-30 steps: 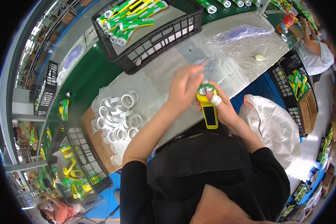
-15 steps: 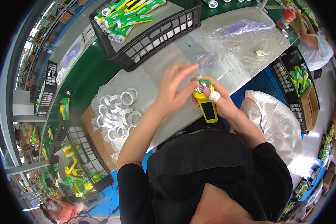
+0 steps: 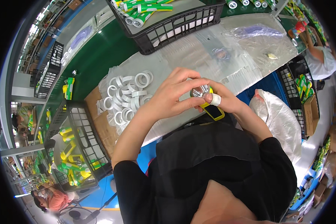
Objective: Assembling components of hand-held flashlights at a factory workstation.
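Observation:
A yellow flashlight [image 3: 214,111] with a dark panel on its body is held in front of my chest, its shiny reflector head tilted up and toward the left. My right hand [image 3: 227,98], with white tape on its thumb, wraps round the flashlight just below the head. Curled about the rim of the reflector [image 3: 199,90] are the thumb and fingers of my left hand [image 3: 177,92]. Part of the flashlight's neck is hidden by my fingers. To the left of my left hand, many loose white rings [image 3: 135,94] lie piled on the table.
A black crate [image 3: 179,31] of green and yellow flashlights stands at the far side. Another crate [image 3: 86,136] with flashlights is at the left. Clear plastic sheeting [image 3: 257,33] covers the table's far right. A white sack [image 3: 278,121] sits by my right arm.
My left hand has come down onto the flashlight's head, where it hovered apart before. The flashlight has tilted, its head now leaning left. The view has shifted slightly.

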Demonstrator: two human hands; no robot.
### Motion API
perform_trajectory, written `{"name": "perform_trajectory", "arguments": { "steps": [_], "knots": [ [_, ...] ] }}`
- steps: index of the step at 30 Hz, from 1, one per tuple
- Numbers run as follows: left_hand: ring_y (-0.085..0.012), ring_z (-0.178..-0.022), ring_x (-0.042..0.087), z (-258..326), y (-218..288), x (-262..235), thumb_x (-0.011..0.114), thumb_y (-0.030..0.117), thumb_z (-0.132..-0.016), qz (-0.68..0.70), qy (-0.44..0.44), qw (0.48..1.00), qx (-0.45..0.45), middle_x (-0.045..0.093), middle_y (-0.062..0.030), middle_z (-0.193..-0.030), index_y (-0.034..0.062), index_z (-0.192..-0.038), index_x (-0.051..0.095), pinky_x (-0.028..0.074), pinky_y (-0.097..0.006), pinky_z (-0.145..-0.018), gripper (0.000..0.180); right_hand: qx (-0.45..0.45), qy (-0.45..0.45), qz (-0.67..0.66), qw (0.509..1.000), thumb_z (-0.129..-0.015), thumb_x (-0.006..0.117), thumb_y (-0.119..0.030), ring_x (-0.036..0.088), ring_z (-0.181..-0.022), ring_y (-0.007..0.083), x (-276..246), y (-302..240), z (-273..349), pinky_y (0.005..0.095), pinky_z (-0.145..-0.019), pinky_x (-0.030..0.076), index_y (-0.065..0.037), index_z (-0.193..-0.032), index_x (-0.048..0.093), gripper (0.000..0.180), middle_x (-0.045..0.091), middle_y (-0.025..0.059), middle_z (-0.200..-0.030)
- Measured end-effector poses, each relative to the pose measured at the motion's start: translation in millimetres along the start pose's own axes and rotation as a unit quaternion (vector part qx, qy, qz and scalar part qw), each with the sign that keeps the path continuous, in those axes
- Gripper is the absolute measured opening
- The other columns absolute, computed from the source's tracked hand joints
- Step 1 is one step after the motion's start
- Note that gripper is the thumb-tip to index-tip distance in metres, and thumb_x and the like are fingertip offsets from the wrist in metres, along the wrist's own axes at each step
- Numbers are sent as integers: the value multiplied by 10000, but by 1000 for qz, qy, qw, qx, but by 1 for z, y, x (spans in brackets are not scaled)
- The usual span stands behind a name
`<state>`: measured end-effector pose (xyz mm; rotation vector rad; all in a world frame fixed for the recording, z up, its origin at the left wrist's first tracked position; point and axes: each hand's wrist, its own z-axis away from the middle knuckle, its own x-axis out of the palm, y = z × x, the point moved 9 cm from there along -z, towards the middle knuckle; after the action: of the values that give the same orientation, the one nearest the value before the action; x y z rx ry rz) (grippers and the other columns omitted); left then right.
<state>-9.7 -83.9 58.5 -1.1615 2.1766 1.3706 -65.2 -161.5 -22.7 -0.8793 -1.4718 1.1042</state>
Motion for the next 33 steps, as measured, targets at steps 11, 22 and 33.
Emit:
{"name": "perform_trajectory", "arguments": {
  "steps": [11, 22, 33],
  "knots": [
    [-301, -987, 554, 15, 3, -2, 755, 268, -780, 7, -4, 1000, -13, 594, -88, -1092, 75, -1108, 627, 449, -395, -851, 401, 39, -47, -26, 998, -951, 582, -439, 616, -861, 173, 18, 6, -7, 288, -693, 524, -16, -1292, 466, 555, 579, 97, -1001],
    [-344, -1071, 544, 24, -1, -5, 578, 252, -864, -163, 150, 974, 47, 589, -135, -1183, 63, -1089, 575, 377, -460, -935, 294, 18, -8, -46, 999, -972, 563, -368, 634, -823, 189, 18, 25, -35, 313, -695, 530, -55, -1298, 442, 467, 582, 102, -1064],
    [-310, -1092, 550, 73, -73, -73, 790, 339, -697, -379, 97, 896, -210, 615, -107, -1157, 87, -1140, 611, 365, -447, -935, 541, -161, 57, 17, 985, -899, 623, -474, 580, -708, 177, -17, -14, -76, 310, -652, 469, -44, -1234, 440, 575, 585, 106, -832]
  ]
}}
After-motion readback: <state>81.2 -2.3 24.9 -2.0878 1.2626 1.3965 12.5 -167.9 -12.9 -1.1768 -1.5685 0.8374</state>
